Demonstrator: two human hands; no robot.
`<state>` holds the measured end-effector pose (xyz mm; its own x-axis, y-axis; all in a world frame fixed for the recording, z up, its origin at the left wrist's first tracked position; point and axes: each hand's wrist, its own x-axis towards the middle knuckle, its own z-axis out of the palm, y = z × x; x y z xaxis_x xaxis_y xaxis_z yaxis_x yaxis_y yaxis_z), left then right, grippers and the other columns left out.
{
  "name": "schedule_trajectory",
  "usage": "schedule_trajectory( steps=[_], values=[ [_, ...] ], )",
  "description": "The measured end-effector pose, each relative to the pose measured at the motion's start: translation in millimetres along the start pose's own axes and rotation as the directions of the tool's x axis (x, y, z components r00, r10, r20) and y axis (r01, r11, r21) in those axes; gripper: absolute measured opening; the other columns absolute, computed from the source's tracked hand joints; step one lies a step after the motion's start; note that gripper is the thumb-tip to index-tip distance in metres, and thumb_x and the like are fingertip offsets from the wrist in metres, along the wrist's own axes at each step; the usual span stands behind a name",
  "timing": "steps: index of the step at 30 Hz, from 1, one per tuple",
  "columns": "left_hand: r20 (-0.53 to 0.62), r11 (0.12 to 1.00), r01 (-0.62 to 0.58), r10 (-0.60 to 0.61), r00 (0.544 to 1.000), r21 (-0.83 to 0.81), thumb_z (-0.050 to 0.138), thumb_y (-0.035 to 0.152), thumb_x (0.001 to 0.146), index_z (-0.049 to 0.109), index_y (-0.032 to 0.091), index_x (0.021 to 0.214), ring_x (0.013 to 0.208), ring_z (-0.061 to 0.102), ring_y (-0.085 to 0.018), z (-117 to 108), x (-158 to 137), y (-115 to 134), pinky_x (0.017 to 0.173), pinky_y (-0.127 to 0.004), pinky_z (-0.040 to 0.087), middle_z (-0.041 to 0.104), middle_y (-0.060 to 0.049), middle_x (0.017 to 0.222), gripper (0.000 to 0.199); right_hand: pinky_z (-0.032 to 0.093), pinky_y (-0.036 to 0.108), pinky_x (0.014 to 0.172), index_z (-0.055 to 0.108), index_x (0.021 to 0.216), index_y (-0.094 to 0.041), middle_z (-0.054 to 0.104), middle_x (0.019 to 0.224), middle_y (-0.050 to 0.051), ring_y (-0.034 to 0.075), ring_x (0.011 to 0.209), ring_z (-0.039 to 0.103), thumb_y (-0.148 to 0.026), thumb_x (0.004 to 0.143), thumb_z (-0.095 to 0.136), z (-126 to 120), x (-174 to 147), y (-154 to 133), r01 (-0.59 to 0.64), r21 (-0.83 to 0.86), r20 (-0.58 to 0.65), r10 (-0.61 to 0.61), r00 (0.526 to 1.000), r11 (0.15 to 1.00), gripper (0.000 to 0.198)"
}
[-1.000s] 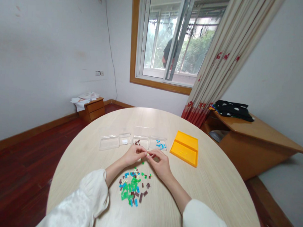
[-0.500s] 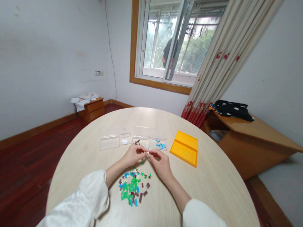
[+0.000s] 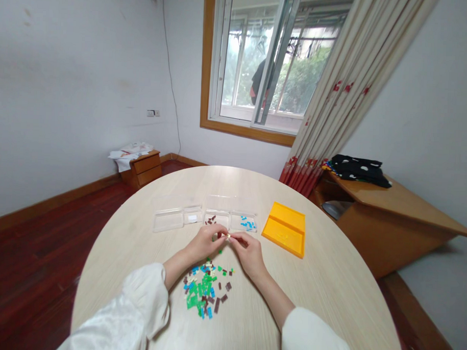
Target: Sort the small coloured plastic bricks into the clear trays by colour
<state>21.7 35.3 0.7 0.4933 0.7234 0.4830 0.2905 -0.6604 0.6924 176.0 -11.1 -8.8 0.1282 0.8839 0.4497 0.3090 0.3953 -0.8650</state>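
My left hand [image 3: 209,241] and my right hand [image 3: 247,248] meet over the middle of the table, fingertips pinched together. Between them is a small cream-coloured building brick [image 3: 228,236], mostly covered by the fingers; whether it is one piece or more I cannot tell. Below the hands lies a loose pile of small bricks [image 3: 203,289] in green, blue, brown and cream. Just beyond my fingers stands a clear plastic box with brown pieces [image 3: 211,219] in one compartment and blue pieces [image 3: 248,223] in the other.
Left of that box, another clear box [image 3: 168,221] holds a white piece in its smaller part. An open yellow case [image 3: 284,229] with yellow pieces lies to the right on the round table [image 3: 329,296]. Behind are a window, a curtain [image 3: 360,67] and a person outside.
Both hands stay in nearly the same place, still pinching the small cream brick. My left fingers have shifted slightly around it.
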Motion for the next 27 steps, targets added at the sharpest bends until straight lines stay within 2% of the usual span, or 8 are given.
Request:
schedule_trajectory(
  steps=[10, 19, 23, 27],
  values=[
    [0.011, 1.000, -0.029, 0.029, 1.000, 0.004, 0.054, 0.021, 0.079, 0.063, 0.016, 0.084, 0.073, 0.058, -0.014, 0.0, -0.1, -2.9, 0.074, -0.025, 0.046, 0.066, -0.005, 0.080, 0.012, 0.054, 0.033, 0.071, 0.071, 0.074, -0.019, 0.073, 0.077, 0.006, 0.019, 0.072, 0.067, -0.029, 0.073, 0.064, 0.2, -0.3, 2.4, -0.012, 0.000, -0.006, 0.012, 1.000, 1.000, 0.012],
    [0.019, 0.999, -0.032, 0.032, 0.999, 0.043, 0.053, 0.021, 0.078, 0.062, 0.016, 0.087, 0.071, 0.057, -0.013, -0.9, -1.6, 2.0, 0.074, -0.025, 0.047, 0.066, -0.004, 0.081, 0.014, 0.054, 0.034, 0.072, 0.072, 0.075, -0.020, 0.073, 0.078, 0.006, 0.020, 0.074, 0.067, -0.028, 0.072, 0.065, -1.1, -0.1, -2.2, -0.023, 0.009, 0.008, 0.023, 1.000, 1.000, 0.011],
    [0.029, 0.998, -0.010, 0.008, 1.000, 0.056, 0.052, 0.019, 0.077, 0.063, 0.016, 0.090, 0.071, 0.056, -0.012, -0.2, -1.7, 0.7, 0.074, -0.025, 0.047, 0.066, -0.004, 0.082, 0.018, 0.054, 0.034, 0.072, 0.072, 0.076, -0.019, 0.073, 0.079, 0.006, 0.020, 0.074, 0.068, -0.028, 0.072, 0.064, -0.1, -0.3, 0.2, -0.021, 0.009, 0.014, 0.021, 1.000, 1.000, 0.012],
    [0.019, 0.996, -0.039, 0.038, 0.999, 0.075, 0.052, 0.018, 0.077, 0.065, 0.015, 0.095, 0.070, 0.056, -0.013, 0.5, -1.6, 0.0, 0.073, -0.025, 0.046, 0.066, -0.006, 0.083, 0.023, 0.054, 0.036, 0.075, 0.072, 0.078, -0.020, 0.073, 0.082, 0.006, 0.020, 0.076, 0.067, -0.028, 0.074, 0.062, 1.2, 0.1, 6.5, -0.023, 0.002, 0.015, 0.023, 1.000, 1.000, 0.014]
  ],
)
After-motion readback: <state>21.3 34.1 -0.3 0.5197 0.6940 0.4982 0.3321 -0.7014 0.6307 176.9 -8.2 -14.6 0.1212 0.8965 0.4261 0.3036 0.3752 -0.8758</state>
